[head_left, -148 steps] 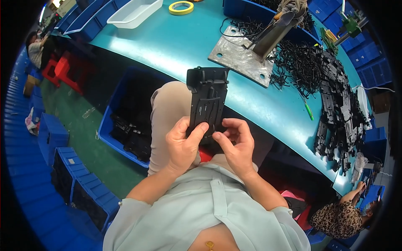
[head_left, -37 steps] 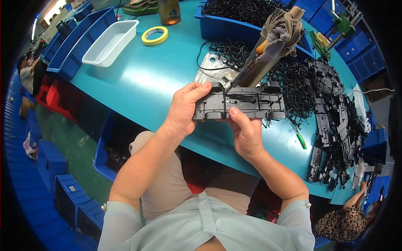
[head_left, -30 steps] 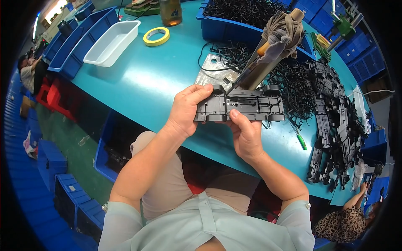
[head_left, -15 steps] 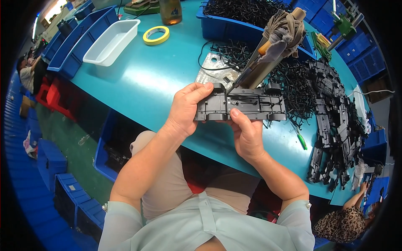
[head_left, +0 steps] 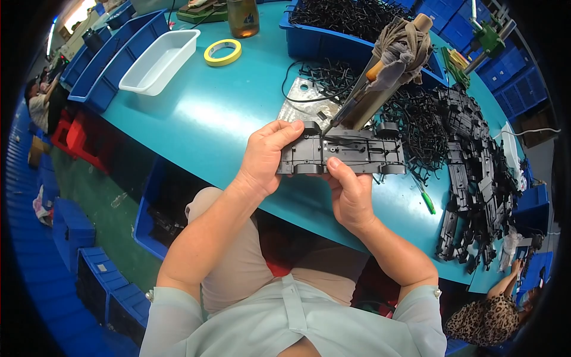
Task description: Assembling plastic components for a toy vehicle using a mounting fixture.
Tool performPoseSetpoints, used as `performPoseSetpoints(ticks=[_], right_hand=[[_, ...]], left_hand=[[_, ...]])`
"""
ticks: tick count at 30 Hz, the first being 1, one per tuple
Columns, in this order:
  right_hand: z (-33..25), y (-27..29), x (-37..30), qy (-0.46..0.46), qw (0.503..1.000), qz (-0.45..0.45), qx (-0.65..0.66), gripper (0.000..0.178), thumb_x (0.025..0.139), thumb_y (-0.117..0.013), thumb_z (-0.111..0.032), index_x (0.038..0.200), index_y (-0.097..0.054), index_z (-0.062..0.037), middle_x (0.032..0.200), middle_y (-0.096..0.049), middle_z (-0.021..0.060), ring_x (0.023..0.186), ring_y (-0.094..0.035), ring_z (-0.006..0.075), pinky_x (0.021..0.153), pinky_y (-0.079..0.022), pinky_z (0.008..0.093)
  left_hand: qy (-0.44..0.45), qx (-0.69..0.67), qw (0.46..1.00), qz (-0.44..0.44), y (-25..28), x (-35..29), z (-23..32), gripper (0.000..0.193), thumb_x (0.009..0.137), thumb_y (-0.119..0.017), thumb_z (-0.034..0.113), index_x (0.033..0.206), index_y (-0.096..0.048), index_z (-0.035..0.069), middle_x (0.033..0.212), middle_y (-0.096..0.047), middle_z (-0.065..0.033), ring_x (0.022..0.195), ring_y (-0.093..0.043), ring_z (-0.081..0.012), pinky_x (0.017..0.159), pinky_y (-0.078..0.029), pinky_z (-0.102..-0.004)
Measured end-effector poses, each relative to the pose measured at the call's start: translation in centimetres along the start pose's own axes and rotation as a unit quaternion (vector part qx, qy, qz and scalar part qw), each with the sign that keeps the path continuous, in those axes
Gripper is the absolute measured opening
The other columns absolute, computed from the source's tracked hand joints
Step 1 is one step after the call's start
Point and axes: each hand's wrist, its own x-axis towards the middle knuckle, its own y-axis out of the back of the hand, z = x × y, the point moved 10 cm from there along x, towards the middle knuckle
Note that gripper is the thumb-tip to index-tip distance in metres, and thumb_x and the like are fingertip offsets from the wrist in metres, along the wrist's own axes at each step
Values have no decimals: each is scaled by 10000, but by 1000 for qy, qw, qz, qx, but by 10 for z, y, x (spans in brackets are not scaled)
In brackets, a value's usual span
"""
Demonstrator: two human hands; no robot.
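Observation:
A black plastic chassis (head_left: 357, 146), like the underside of a toy car, is held level above the table's near side. My left hand (head_left: 266, 153) grips its left end, thumb on top by a wheel arch. Around its near edge closes my right hand (head_left: 351, 193), thumb pressed on the middle and fingers hidden beneath. A slanted, thin metal rod (head_left: 342, 113), with a cloth-wrapped top (head_left: 403, 47), comes down to the chassis between the far wheel arches. Whether its tip touches the plastic I cannot tell. Behind lies a silvery metal plate (head_left: 297, 107) with a black cable across it.
Loose black plastic pieces (head_left: 419, 128) lie right of the rod, below a full blue bin (head_left: 309, 38). Stacked black chassis (head_left: 470, 178) and a green pen-like tool (head_left: 427, 201) are at right. Yellow tape (head_left: 222, 52) and a white tray (head_left: 140, 74) stand far left. Another person (head_left: 488, 315) sits at lower right.
The chassis and both hands have shifted very slightly toward me. My grip on it looks the same, and the slanted rod has stayed in place.

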Motion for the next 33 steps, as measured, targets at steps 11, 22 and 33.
performPoseSetpoints(ticks=[11,22,33], right_hand=[[-1,-1,0,-15,1000,3,17,333,826,-612,-79,1132,-487,-39,1013,-547,41,896,-539,120,791,-475,289],[-4,-4,1,-16,1000,9,11,314,829,-606,-67,1122,-497,-36,1014,-553,47,894,-546,125,785,-488,293],[-8,-6,3,-1,1000,4,-2,290,831,-612,-73,1099,-510,-28,991,-565,56,871,-563,136,741,-530,320]], left_hand=[[5,20,1000,2,-2,-4,3,212,870,-615,246,903,-571,41,750,-618,-52,563,-593,-113,409,-429,-231],[16,43,999,-1,0,-2,1,271,882,-577,281,974,-581,25,739,-622,-52,522,-574,-102,383,-383,-211],[30,42,999,-1,0,-2,-1,251,883,-582,291,935,-585,46,713,-608,-31,501,-538,-74,376,-356,-203]])
